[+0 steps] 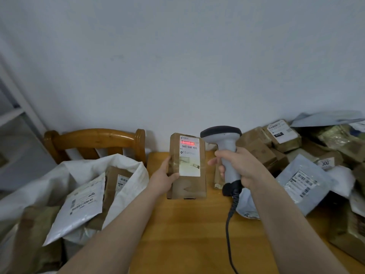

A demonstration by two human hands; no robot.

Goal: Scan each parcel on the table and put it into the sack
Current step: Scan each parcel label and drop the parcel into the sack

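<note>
At your far left the white sack [138,171] stands open beside the table [183,234], in front of a wooden chair [94,138]. A white mailer [85,202] and a brown box [116,182] already lie in its mouth. Your left hand [163,179] grips the cardboard parcel [187,186] by its left edge, thumb on the front face, holding it upright over the far end of the table with its white label [190,159] facing you. You cannot tell whether its bottom edge touches the wood. A red scan line [187,142] lies across the barcode at the top of that label. Just right of the parcel, your right hand [242,167] is wrapped round the handle of the grey scanner [227,151], index finger stretched forward; whether it presses the trigger is not visible. The scanner's dark head sits by the parcel's top right corner, and its black cable [230,224] trails down over the table toward you. On your right a heap of parcels covers the table: a grey mailer [304,184] in front and brown boxes behind, one labelled box [282,135] at the back.
</note>
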